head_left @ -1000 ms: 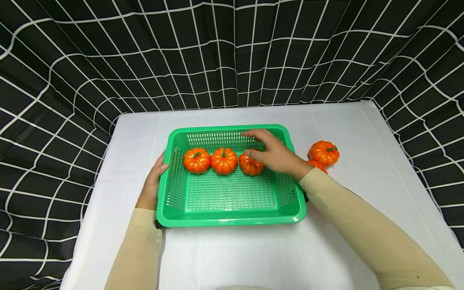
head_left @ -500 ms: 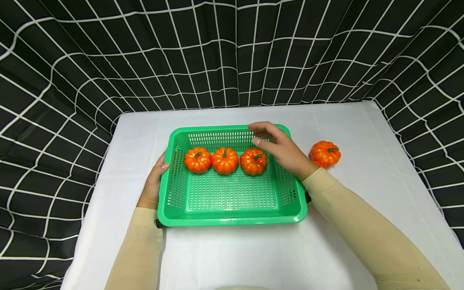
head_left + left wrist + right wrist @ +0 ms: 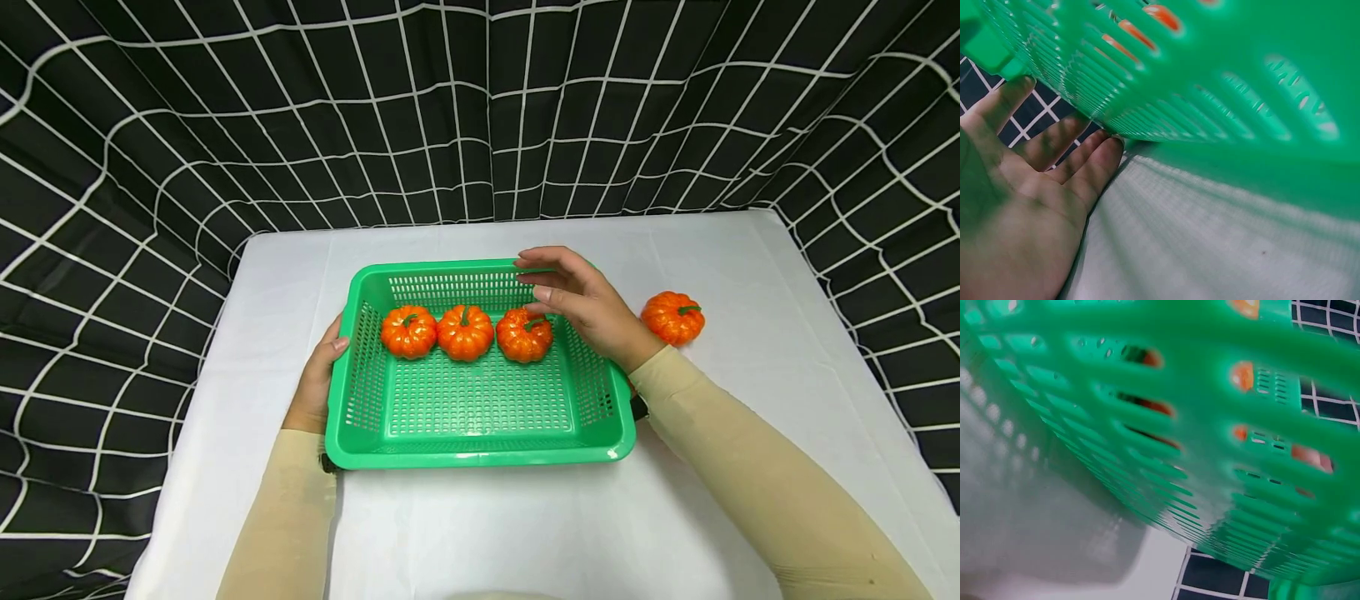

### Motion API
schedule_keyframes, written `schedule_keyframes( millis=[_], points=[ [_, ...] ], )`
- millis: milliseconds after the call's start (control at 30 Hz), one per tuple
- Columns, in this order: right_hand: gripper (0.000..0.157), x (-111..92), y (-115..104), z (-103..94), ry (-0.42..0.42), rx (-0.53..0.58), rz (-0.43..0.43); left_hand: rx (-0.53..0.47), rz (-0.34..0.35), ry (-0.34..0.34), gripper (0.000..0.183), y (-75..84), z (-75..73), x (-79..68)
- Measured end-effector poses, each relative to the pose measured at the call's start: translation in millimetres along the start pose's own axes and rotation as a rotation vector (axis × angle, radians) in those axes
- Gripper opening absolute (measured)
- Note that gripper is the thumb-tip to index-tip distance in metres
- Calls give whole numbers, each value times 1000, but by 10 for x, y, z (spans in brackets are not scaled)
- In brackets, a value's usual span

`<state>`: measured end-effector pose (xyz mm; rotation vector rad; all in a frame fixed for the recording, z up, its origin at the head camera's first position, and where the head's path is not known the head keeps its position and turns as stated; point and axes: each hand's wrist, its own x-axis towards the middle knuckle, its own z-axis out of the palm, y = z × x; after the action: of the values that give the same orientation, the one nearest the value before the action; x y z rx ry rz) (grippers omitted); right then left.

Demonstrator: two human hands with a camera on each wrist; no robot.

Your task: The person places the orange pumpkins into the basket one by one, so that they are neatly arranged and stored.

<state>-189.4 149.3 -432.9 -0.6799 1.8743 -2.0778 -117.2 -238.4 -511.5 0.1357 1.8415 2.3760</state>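
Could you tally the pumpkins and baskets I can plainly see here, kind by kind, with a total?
Orange pumpkins in the green basket: 3
Orange pumpkin on the white table: 1
Green basket: 1
Total: 5 in plain view; the right sleeve could be hiding more.

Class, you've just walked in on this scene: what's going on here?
A person's left hand rests against the left end of a green basket, thumb at the rim. Inside, three orange pumpkins sit in a row. The right hand, holding nothing, hovers by the rightmost one; whether it touches is unclear. Another pumpkin lies outside, on the white tablecloth.
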Motion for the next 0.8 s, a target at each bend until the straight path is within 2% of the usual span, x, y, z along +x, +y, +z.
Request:
schedule_keyframes(
  millis=[367,800],
  points=[
    [48,-32,-12,-41,-21,29,-40,-30,1,-37,73,-46,-30,30],
    [47,-99,-71,-79,-15,2,-71,-29,-14,-21,75,-43,-44,13]
  ],
)
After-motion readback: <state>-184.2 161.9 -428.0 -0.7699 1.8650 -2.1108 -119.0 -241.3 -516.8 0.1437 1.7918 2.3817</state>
